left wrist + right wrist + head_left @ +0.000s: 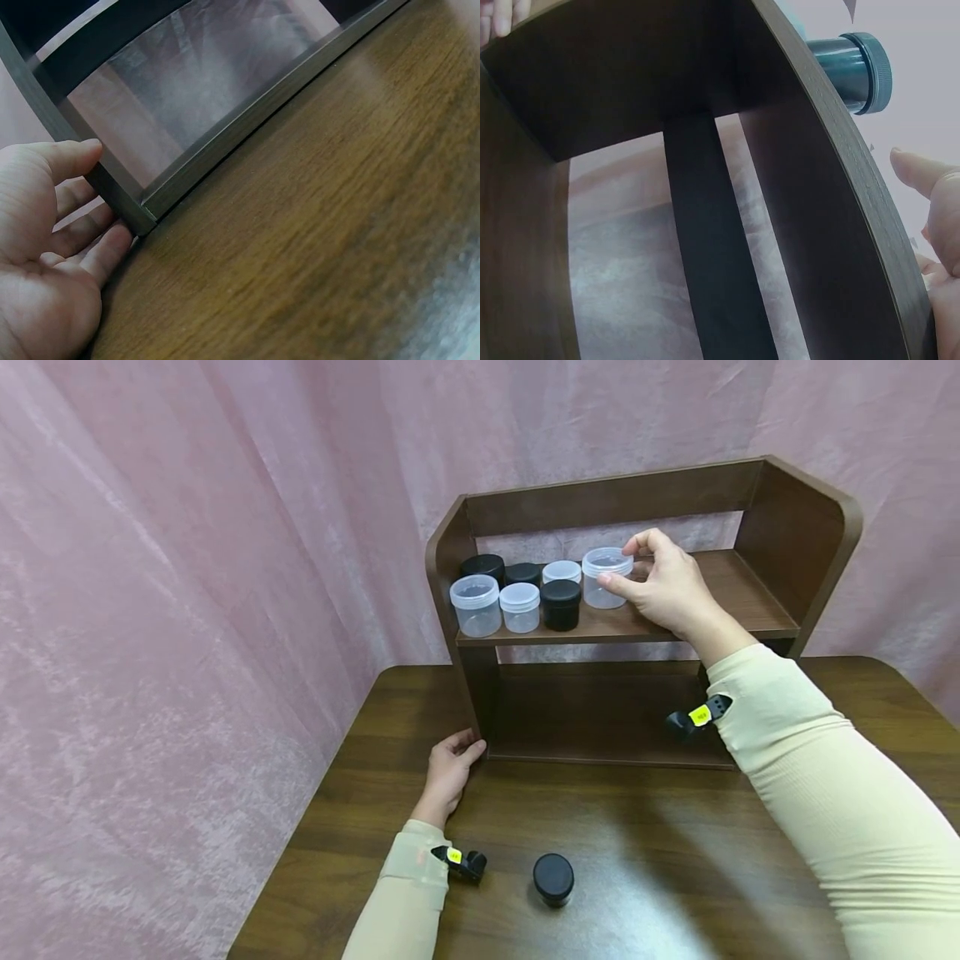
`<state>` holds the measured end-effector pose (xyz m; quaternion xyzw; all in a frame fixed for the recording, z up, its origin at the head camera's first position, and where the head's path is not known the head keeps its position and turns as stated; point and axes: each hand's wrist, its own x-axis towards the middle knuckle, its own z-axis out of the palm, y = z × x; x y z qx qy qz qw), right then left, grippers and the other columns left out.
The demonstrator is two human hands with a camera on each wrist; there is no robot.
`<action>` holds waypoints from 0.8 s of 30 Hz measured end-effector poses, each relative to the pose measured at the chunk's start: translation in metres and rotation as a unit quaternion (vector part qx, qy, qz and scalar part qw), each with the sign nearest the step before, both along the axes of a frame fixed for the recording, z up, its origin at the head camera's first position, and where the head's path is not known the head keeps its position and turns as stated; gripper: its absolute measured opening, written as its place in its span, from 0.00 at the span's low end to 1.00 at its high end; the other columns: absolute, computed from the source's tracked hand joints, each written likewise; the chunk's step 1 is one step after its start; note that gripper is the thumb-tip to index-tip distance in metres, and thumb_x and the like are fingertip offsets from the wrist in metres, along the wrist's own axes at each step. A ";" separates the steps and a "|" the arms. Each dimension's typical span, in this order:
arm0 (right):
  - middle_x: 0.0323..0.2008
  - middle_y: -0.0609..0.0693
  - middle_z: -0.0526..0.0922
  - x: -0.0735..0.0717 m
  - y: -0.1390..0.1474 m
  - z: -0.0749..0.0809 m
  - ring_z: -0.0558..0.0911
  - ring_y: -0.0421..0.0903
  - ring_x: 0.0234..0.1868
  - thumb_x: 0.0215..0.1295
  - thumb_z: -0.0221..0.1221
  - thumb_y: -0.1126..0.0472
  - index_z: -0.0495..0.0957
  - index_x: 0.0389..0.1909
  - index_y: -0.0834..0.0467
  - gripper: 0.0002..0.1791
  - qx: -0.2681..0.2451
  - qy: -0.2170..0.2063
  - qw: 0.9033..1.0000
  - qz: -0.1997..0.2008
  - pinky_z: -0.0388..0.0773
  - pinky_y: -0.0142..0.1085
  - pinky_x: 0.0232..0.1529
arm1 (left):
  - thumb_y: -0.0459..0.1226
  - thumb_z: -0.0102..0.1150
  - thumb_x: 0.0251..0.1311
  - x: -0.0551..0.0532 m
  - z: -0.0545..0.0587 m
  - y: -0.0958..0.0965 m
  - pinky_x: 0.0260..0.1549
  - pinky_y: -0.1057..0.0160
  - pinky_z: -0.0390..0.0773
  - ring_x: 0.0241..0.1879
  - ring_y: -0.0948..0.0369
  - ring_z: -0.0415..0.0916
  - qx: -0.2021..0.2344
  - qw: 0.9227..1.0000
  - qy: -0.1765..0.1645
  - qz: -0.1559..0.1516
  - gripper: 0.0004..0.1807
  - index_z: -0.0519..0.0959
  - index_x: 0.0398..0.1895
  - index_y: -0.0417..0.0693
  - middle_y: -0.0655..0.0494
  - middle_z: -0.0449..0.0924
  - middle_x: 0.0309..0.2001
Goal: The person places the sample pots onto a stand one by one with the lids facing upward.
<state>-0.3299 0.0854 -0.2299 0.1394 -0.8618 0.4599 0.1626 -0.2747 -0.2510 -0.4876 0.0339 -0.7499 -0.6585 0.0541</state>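
On the upper board of a brown desk shelf (pixel 600 675), my right hand (pixel 663 585) holds a large clear plastic jar (pixel 600 593) with a translucent lid. Its thumb lies across the jar's front, and the fingers are at the right side of the lid. In the right wrist view the hand (pixel 945 217) shows beyond the shelf edge. Low at the shelf's left side, my left hand (pixel 447 772) grips the side panel (pixel 116 195), thumb at the front edge and fingers round the outside.
Left of the held jar stand two rows of jars, among them a clear one (pixel 476 610), a smaller clear one (pixel 520 614) and a black-lidded one (pixel 560 606). Another black-lidded jar (pixel 553 877) stands on the wooden table (pixel 510 810) in front. A pink curtain (pixel 225 568) hangs behind.
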 end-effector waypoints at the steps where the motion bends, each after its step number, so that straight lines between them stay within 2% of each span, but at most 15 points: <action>1: 0.53 0.55 0.75 0.000 -0.001 0.000 0.77 0.50 0.56 0.56 0.67 0.45 0.66 0.51 0.60 0.32 0.001 0.001 1.000 0.000 0.67 0.39 0.52 | 0.38 0.63 0.61 0.000 -0.001 0.000 0.56 0.55 0.71 0.58 0.51 0.70 0.001 1.000 0.001 0.001 0.26 0.72 0.61 0.36 0.42 0.73 0.58; 5: 0.54 0.56 0.74 0.001 -0.003 0.000 0.77 0.51 0.57 0.57 0.66 0.45 0.65 0.52 0.60 0.32 0.002 -0.003 1.000 0.002 0.67 0.43 0.54 | 0.40 0.63 0.61 0.001 -0.002 -0.002 0.57 0.53 0.70 0.59 0.51 0.70 -0.002 1.000 0.010 0.004 0.26 0.73 0.61 0.37 0.43 0.74 0.59; 15: 0.56 0.54 0.74 0.001 -0.004 0.002 0.76 0.49 0.59 0.56 0.67 0.43 0.67 0.53 0.59 0.33 -0.019 -0.017 1.000 0.010 0.67 0.41 0.57 | 0.40 0.64 0.61 0.002 0.000 -0.005 0.57 0.53 0.70 0.58 0.51 0.70 0.000 1.000 0.009 0.010 0.26 0.73 0.60 0.37 0.43 0.74 0.57; 24: 0.65 0.54 0.68 0.005 -0.004 0.003 0.69 0.48 0.65 0.59 0.64 0.43 0.65 0.64 0.52 0.36 -0.064 -0.025 0.998 0.015 0.65 0.45 0.63 | 0.37 0.62 0.62 0.004 0.005 -0.006 0.57 0.53 0.69 0.58 0.51 0.70 -0.002 1.000 0.002 -0.002 0.25 0.72 0.60 0.35 0.41 0.73 0.58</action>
